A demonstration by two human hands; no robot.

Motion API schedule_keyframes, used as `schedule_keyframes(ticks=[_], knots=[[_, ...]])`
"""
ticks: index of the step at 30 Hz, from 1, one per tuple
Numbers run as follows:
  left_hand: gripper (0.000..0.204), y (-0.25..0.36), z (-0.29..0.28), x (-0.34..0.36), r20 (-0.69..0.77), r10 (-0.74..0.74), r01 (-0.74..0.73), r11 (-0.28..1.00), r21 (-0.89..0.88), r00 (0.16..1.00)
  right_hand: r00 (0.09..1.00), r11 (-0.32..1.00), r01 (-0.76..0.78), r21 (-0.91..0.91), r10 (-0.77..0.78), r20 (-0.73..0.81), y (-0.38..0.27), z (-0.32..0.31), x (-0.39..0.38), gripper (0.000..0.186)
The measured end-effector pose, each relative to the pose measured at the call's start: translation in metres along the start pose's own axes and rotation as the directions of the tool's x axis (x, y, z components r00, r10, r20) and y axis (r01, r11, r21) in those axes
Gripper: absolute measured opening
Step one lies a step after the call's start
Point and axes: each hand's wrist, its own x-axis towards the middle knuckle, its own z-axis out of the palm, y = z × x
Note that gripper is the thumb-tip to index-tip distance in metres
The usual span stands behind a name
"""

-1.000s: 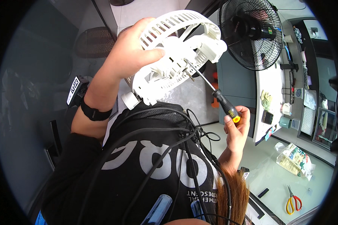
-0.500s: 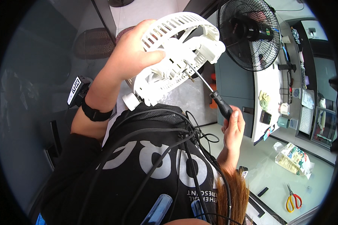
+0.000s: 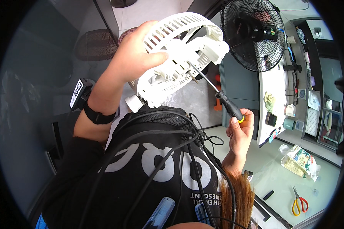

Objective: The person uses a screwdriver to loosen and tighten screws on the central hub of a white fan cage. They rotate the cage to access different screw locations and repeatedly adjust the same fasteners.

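Note:
My left hand point(image 3: 135, 53) is closed round the left side of a white plastic housing point(image 3: 187, 51), with the thumb over its face. The housing has a slotted, curved rim and is tilted up in front of my chest. A small white knob-like end point(image 3: 134, 103) sticks out at its lower left. My right hand point(image 3: 241, 129) pinches the yellow end of a screwdriver point(image 3: 227, 104) with a black handle. Its metal shaft slants up to the left, and the tip sits in the housing's middle. Beside the shaft, a thin brownish rod pokes out of the housing.
A black caged fan point(image 3: 253, 32) stands at the upper right. On the glass table to the right lie pliers point(image 3: 300, 202) with red and yellow handles and an opened plastic package point(image 3: 301, 162). Black cables point(image 3: 153, 131) hang across my chest. A dark cabinet point(image 3: 26, 95) is at left.
My right hand has shifted slightly right and back along the screwdriver handle, baring its yellow end. The housing and my left hand stay almost where they were.

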Motion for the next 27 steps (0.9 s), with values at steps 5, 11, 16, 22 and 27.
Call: schedule_keyframes(ticks=[5,11,16,22,27], knots=[[0.056,0.006,-0.001,-0.001,0.055,-0.063,0.061,0.998,0.035,0.997,0.999,0.954,0.013,-0.300,-0.023,-0.028,0.000,-0.004,0.004,0.019],[0.050,0.006,0.003,-0.004,0.003,-0.035,0.035,0.999,-0.005,0.999,0.998,0.992,0.054,-0.112,-0.055,-0.010,0.000,0.000,-0.001,0.030],[0.050,0.006,0.004,-0.005,0.021,0.014,-0.015,0.997,0.073,1.000,0.997,0.937,0.076,-0.341,-0.075,0.017,-0.006,-0.004,0.004,0.021],[0.050,0.011,0.003,-0.006,0.034,-0.018,0.014,0.993,0.118,0.999,0.988,0.931,0.148,-0.333,-0.151,0.018,-0.004,-0.001,0.003,0.024],[0.051,0.009,0.000,-0.006,0.031,0.000,-0.005,0.988,0.151,1.000,0.953,0.805,0.292,-0.517,-0.291,0.085,-0.001,0.001,0.005,0.025]])
